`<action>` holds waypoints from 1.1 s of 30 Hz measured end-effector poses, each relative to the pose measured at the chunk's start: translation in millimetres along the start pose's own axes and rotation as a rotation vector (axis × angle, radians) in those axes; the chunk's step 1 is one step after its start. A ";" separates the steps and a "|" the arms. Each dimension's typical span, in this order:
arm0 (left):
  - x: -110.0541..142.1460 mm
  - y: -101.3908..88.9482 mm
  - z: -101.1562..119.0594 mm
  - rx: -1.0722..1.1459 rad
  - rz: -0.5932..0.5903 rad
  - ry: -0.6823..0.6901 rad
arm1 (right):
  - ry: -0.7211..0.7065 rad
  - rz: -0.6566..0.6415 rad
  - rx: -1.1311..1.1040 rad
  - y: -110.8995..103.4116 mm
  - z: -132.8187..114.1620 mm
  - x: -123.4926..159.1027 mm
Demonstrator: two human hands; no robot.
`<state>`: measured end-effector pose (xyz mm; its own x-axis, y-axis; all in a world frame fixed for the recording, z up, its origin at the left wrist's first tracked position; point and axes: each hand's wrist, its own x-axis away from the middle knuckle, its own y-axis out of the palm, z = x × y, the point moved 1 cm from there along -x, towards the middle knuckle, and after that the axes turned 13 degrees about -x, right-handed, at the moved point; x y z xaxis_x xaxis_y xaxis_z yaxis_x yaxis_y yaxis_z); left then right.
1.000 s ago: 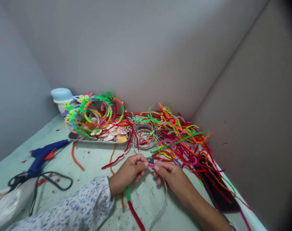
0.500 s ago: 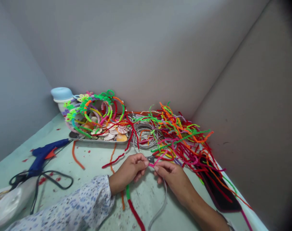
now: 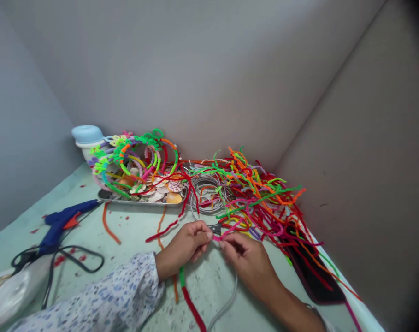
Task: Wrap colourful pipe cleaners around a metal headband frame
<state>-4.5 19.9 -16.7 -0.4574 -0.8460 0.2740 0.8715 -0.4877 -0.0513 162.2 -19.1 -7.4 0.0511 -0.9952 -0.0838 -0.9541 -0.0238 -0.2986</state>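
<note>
My left hand (image 3: 189, 242) is closed in a pinch on a pink pipe cleaner (image 3: 233, 229). Close beside it, my right hand (image 3: 252, 262) pinches the same pink strand, whose free end sticks up past the fingers. Below my right hand hangs a bare grey wire (image 3: 234, 293). A band wrapped in green and red pipe cleaner (image 3: 192, 304) curves down from under my left hand. Whether wire and band join inside the fingers is hidden. Just beyond the fingertips lie orange-handled scissors (image 3: 216, 228), partly under the pink strand.
A metal tray (image 3: 143, 203) holds shells and several fuzzy hoops (image 3: 122, 157). Coiled wire (image 3: 209, 205) and a heap of pipe cleaners (image 3: 264, 189) lie behind. A dark phone-like slab (image 3: 316, 281) is right. A blue glue gun (image 3: 57, 226) and white-blue container (image 3: 89, 138) are left.
My right fingers have shifted slightly along the pink pipe cleaner, and its free end tilts lower to the right. The grey wire's lower part has swung a little left.
</note>
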 end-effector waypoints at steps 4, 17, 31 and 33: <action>0.2 0.1 0.7 0.002 0.001 -0.007 | -0.029 0.011 0.025 -0.4 -0.4 0.0; 1.2 1.3 -0.3 -0.054 -0.008 0.000 | -0.293 -0.044 0.285 -2.2 1.8 3.4; -2.8 -0.5 -3.1 -0.061 0.013 0.004 | -0.370 0.052 0.433 3.7 2.8 7.7; -2.5 0.2 -2.8 -0.067 0.010 -0.001 | -0.383 0.030 0.426 3.9 2.0 7.3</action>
<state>-3.7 21.3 -20.1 -0.4486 -0.8506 0.2742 0.8620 -0.4928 -0.1186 159.4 -26.3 -11.1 0.2050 -0.8874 -0.4129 -0.7579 0.1229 -0.6406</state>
